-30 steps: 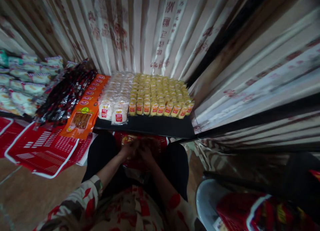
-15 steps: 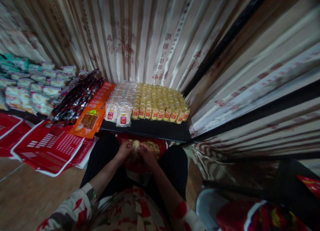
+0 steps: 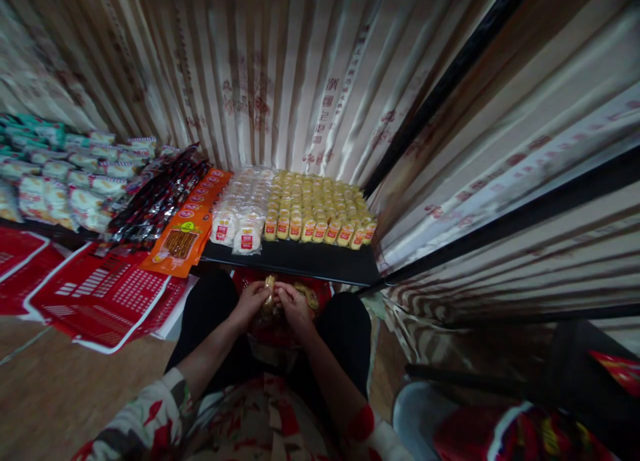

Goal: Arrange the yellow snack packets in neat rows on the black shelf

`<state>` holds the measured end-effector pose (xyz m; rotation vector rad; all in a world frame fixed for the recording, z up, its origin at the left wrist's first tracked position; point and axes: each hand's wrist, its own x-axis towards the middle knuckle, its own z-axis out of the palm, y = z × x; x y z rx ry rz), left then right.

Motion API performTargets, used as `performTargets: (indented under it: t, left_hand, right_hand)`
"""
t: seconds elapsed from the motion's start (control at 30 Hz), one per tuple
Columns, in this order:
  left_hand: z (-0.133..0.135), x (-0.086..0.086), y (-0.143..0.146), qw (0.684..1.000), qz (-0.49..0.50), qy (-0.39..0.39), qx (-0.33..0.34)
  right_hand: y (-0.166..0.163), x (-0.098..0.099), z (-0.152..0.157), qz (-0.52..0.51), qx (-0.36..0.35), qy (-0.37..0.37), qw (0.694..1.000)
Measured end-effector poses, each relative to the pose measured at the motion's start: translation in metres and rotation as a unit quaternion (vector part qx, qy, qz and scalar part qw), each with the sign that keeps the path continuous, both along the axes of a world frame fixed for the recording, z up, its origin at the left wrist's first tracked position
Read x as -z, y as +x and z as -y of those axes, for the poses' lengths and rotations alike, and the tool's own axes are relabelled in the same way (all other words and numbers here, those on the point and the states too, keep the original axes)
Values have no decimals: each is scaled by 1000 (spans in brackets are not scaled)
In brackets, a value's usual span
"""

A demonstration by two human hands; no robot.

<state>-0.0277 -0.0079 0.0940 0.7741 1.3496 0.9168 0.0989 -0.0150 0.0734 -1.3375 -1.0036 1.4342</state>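
Over my lap, a small yellow wrapped snack [image 3: 270,289] stands upright between my two hands. My left hand [image 3: 251,301] grips its left side with bent fingers. From the right, the fingertips of my right hand [image 3: 295,306] pinch its edge. Just below lies a red basket [image 3: 242,274] between my knees, with more yellow wrapped snacks [image 3: 311,297] inside, partly covered by my right hand. Tight rows of yellow wrapped snacks [image 3: 320,211] stand on the black shelf [image 3: 300,260] in front of me, beside clear-wrapped white snacks [image 3: 247,234].
Left along the shelf are an orange snack bag [image 3: 181,238], dark shiny packets [image 3: 160,198] and white packets [image 3: 90,208]. A red basket with a white rim [image 3: 110,294] sits at lower left. A pleated curtain [image 3: 280,68] hangs behind; black bars [image 3: 440,91] cross at right.
The yellow snack has been turned in my fingers and now shows a narrower side. My hands stay at nearly the same place. The view has shifted slightly.
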Motion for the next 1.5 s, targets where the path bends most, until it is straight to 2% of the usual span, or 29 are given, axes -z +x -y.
performTargets:
  t: [0.1,0.17,0.3,0.43,0.53,0.6,0.73,0.83,0.93,1.07,1.2,1.37,1.5]
  left_hand:
    - [0,0,-3,999,14,-3,49]
    - [0,-2,-5,996,33,-20,78]
    - [-4,-12,-12,991,21,-40,125]
    - [-9,-23,-21,977,-15,-46,205]
    - [-12,-28,-26,968,-6,-43,246]
    - [-14,-30,-27,971,31,-52,232]
    - [-19,-32,-23,978,130,-66,152]
    - [-22,-35,-16,977,181,-25,111]
    - [-23,-41,-7,980,191,19,55]
    - [-23,-48,2,988,140,61,-5]
    - [-27,-46,8,990,65,124,-2]
    - [-37,-45,13,976,-36,212,-34]
    - [-47,-47,16,965,-96,239,-49]
  right_hand:
    - [1,3,-1,28,-2,8,1000]
    - [4,3,-1,96,4,47,994]
    - [14,-10,2,273,-9,142,951]
    - [23,-24,6,300,-134,215,920]
    - [27,-25,5,282,-217,224,907]
    - [28,-23,3,281,-199,204,916]
    - [27,-20,-2,248,-97,123,956]
    - [25,-23,-7,167,-57,71,982]
    - [22,-27,-15,107,-19,40,993]
    - [18,-28,-31,83,18,43,995]
    - [13,-30,-50,68,26,62,995]
    - [4,-34,-74,70,23,87,994]
    - [-5,-32,-93,85,15,103,991]
